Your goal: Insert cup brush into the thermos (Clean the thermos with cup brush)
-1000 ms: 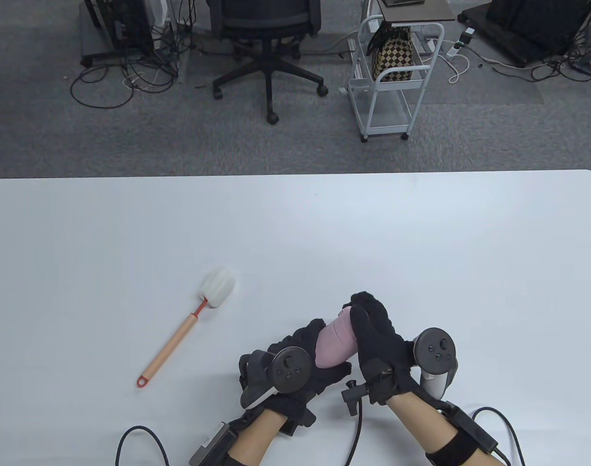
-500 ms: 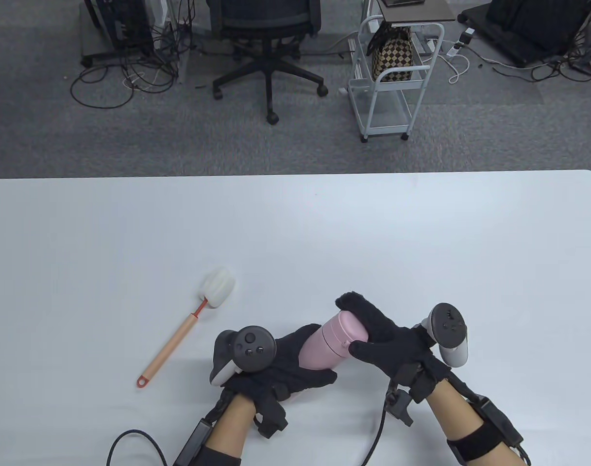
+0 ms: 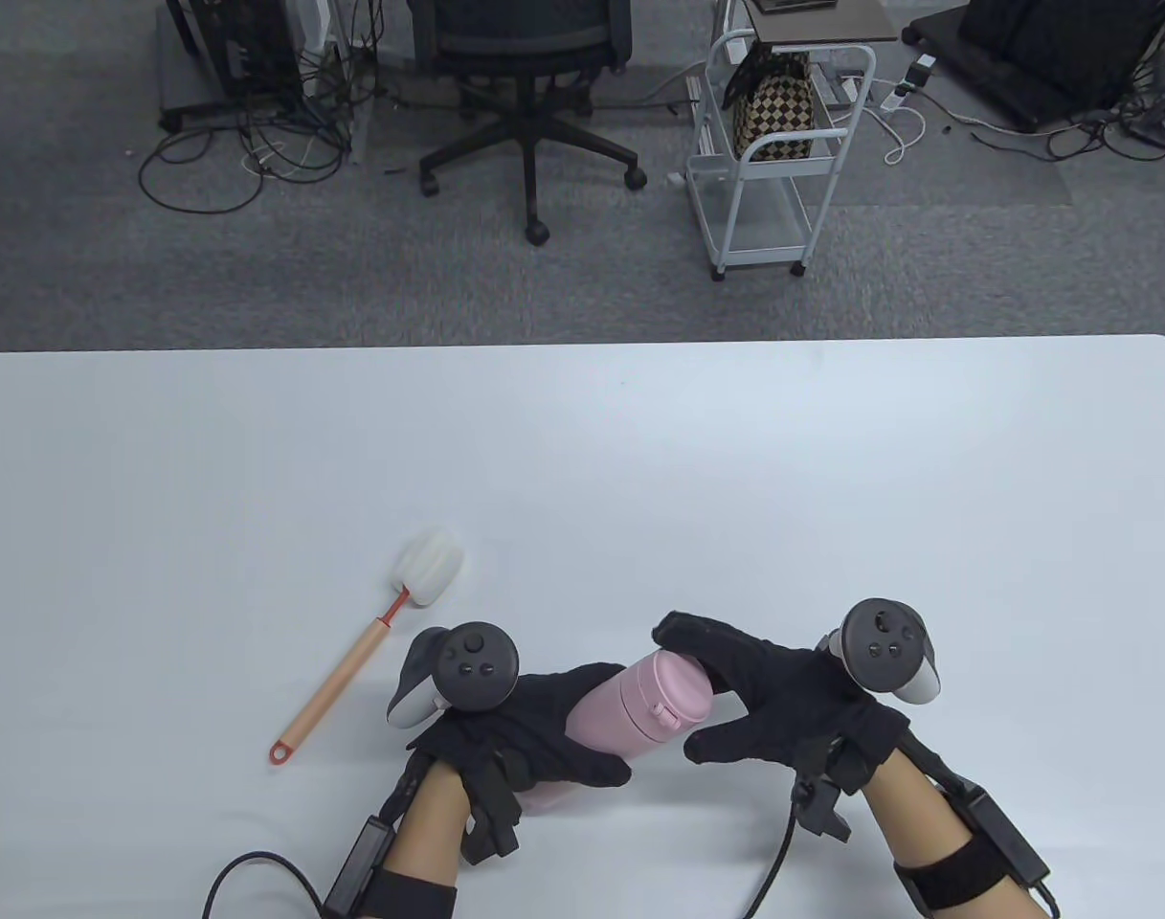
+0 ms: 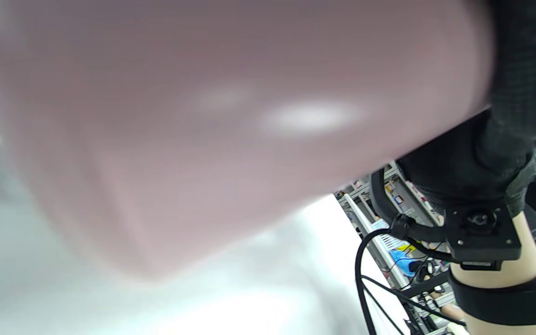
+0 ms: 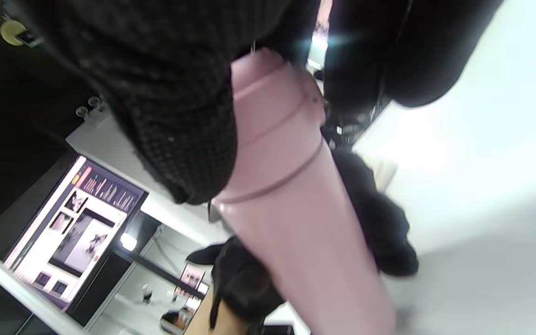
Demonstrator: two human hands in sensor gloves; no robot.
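A pink thermos (image 3: 639, 713) with its lid on is held tilted near the table's front edge. My left hand (image 3: 534, 732) grips its body; the body fills the left wrist view (image 4: 212, 130) as a pink blur. My right hand (image 3: 754, 689) holds the lid end, fingers over the cap, thumb below. The right wrist view shows the lid and body (image 5: 286, 186) between my gloved fingers (image 5: 179, 107). The cup brush (image 3: 362, 651) lies on the table to the left, white sponge head far, orange handle near, untouched.
The white table (image 3: 735, 479) spreads behind the hands. Beyond its far edge are an office chair (image 3: 525, 86), a white cart (image 3: 773, 163) with a checkered bag, and floor cables.
Both hands turned on the thermos: the left tracker moved left, the right tracker moved right. The thermos tilted lower and its lid with the button now faces up.
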